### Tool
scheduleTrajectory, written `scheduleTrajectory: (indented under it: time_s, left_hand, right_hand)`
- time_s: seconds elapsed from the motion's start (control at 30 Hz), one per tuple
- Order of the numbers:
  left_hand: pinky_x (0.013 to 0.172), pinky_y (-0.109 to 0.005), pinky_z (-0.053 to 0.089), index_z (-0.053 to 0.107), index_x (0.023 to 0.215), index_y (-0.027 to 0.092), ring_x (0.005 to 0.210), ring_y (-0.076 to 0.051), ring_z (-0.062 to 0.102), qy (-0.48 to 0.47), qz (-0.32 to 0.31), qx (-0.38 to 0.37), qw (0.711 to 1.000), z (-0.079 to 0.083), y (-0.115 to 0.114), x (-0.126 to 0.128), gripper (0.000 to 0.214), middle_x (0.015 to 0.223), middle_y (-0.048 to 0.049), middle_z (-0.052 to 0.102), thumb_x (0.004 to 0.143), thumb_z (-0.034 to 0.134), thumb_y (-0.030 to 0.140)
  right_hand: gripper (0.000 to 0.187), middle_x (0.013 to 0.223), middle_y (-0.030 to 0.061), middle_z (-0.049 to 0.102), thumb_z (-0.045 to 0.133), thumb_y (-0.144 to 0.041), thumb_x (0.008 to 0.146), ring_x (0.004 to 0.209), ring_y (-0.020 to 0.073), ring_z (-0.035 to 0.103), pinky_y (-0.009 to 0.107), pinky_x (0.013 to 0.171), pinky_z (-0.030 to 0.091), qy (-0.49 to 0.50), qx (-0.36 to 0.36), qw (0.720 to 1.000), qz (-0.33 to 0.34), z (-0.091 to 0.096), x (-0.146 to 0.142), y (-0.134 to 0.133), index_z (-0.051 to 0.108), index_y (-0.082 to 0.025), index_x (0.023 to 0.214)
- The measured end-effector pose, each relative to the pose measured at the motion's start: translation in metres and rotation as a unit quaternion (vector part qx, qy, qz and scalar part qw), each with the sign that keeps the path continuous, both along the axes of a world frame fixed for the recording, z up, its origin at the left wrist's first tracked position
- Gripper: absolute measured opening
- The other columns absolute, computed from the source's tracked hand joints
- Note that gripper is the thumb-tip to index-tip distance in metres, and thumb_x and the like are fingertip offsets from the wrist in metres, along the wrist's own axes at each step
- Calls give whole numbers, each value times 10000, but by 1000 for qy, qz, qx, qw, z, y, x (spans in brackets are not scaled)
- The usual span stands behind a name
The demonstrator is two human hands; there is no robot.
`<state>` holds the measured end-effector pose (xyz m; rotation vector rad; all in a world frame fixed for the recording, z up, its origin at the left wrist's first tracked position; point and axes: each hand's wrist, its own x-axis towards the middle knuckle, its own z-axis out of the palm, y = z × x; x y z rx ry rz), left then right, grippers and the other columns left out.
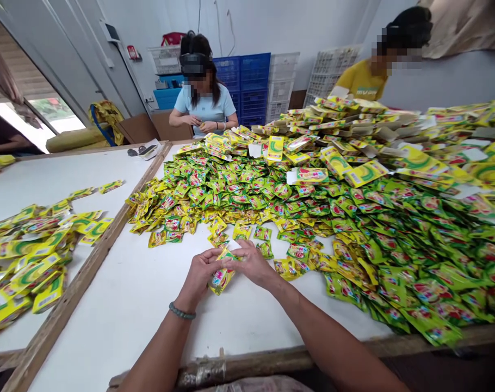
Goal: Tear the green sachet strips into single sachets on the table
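Note:
Over the white tabletop, my left hand (202, 273) pinches a small yellow and green candy packet (222, 280) with printed red and white lettering. My right hand (253, 264) meets it from the other side, its thumb and fingers closed on the packet's upper part. The packet hangs tilted between both hands, and the fingers cover some of it. Just beyond the hands lie loose yellow packets (217, 226) and green packets (263, 233). They spill from a large heap of green packets (231, 185) that reaches far to the right.
Yellow cartons (276, 148) are piled on top of the heap. Beyond a wooden divider (90, 261) on the left, more yellow boxes (47, 272) lie on the table. A co-worker in light blue (209, 106) and another in yellow (364, 80) are across the table. Blue crates (253, 81) stand behind.

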<state>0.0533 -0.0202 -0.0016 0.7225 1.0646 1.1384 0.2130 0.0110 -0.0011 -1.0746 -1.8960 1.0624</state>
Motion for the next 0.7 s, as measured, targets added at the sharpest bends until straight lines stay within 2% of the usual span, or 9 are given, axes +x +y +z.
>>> scheduleTrajectory:
  time_s: [0.1,0.23,0.4,0.57,0.7]
  left_hand:
    - [555,-215,486,644,912,131,577,-134,640,10,23,-1,1000,1,1,-3,382,710,-25,712,583,799,245]
    - [548,-211,475,628,871,134,549,-125,626,14,27,5,1000,0,1,-4,378,635,4,684,559,813,244]
    - [514,-214,449,601,878,151,510,-126,605,21,12,0,1000,3,-1,-2,380,607,6,673,576,802,262]
    - [673,-233,468,593,1052,187,761,-144,628,58,-10,24,998,6,-2,-2,467,923,-34,691,631,764,299]
    - [678,-236,450,659,933,138,723,-147,597,101,-49,40,993,2,-2,0,368,830,-26,686,616,767,290]
  right_hand:
    - [315,928,41,599,708,-411,697,919,186,493,320,837,393,31,6,999,-30,1,2,1,704,-241,962]
    - [241,770,32,514,630,-450,763,878,188,453,320,801,386,-9,19,1000,-1,0,1,1,740,-242,818]
    - [233,895,52,525,612,-447,779,999,215,438,347,881,366,-15,-29,999,43,-3,1,1,745,-259,812]
    - [320,973,78,602,583,-480,776,1135,262,443,375,942,338,38,-85,994,-57,-2,4,6,740,-222,880]
    - [333,954,60,644,656,-473,697,1083,258,516,363,928,361,59,-99,991,-73,-1,3,7,720,-204,883]
